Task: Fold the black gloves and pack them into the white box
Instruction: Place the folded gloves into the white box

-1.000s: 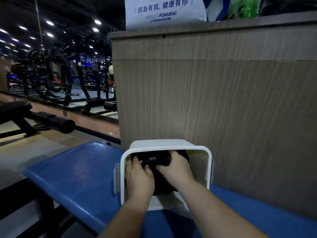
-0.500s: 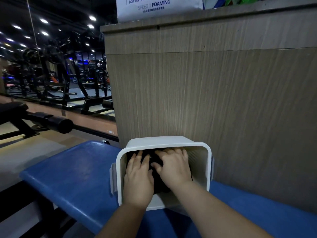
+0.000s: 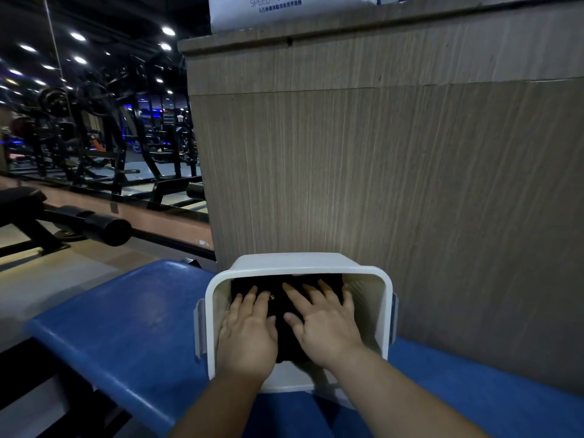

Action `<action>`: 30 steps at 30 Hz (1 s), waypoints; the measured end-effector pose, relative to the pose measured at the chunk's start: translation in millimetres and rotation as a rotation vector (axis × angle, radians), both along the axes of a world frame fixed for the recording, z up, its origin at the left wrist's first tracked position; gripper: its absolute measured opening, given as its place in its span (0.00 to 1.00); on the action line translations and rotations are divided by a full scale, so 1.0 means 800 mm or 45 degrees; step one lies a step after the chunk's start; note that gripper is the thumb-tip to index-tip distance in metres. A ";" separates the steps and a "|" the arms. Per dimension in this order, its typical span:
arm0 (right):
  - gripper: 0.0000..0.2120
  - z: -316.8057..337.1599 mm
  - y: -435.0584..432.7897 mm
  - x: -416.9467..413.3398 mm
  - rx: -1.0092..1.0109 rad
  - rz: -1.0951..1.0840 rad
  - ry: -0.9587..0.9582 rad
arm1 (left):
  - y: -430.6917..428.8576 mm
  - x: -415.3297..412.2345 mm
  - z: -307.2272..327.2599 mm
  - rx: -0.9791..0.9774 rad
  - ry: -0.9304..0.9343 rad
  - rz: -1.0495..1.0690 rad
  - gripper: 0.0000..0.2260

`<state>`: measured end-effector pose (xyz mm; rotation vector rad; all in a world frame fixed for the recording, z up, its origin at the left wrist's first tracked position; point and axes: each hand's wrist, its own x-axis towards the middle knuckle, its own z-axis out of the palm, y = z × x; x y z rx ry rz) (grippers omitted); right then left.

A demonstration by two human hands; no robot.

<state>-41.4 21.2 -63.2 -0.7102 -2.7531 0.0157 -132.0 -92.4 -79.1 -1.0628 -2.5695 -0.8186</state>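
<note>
The box (image 3: 294, 263) sat at 6 o'clock in the view on the blue bench (image 3: 126, 317), its mouth turned up toward the person, probably so that both hands could reach straight in. It was smooth white plastic with rounded corners, faint ribbing on its inner walls and a clip (image 3: 199, 330) at 9 o'clock on its side. The gloves (image 3: 271, 282) lay inside as one dark, soft, matte bundle that ran from 12 o'clock of the opening down to about 6, with a little white lettering showing between the hands. The left hand (image 3: 249, 333) lay flat on the bundle toward 8 o'clock and the right hand (image 3: 325, 330) toward 4 o'clock. On both, the fingers (image 3: 328, 295) were straight and spread, palms down, gripping nothing and simply pressing. That flat spread likely served to squash the springy fabric and keep the fold from opening. The packing looked nearly finished. The bench top was padded and slightly glossy. From 12 to 3 o'clock a counter (image 3: 379, 169) of streaked wood-grain panel stood close behind the box, and dark gym machines (image 3: 94, 137) stood at 10 o'clock.
</note>
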 end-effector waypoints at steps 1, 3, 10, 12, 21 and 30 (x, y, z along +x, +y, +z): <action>0.30 -0.001 0.001 0.000 -0.011 -0.004 -0.012 | 0.001 -0.001 -0.001 -0.010 -0.003 0.001 0.23; 0.27 -0.001 0.002 0.002 -0.007 -0.012 -0.030 | 0.002 -0.002 -0.002 -0.027 -0.008 0.003 0.23; 0.36 0.004 -0.003 0.011 0.007 0.011 0.081 | -0.001 0.005 0.002 0.027 -0.033 0.008 0.25; 0.36 0.007 -0.007 0.016 0.032 0.030 0.211 | -0.005 0.010 0.007 0.076 -0.027 0.004 0.25; 0.09 -0.024 -0.009 0.096 -0.010 0.063 0.858 | -0.050 0.043 -0.008 0.464 -0.120 -0.030 0.24; 0.10 -0.053 0.006 0.123 -0.592 -0.417 0.925 | -0.078 0.041 -0.042 0.790 -0.425 0.378 0.09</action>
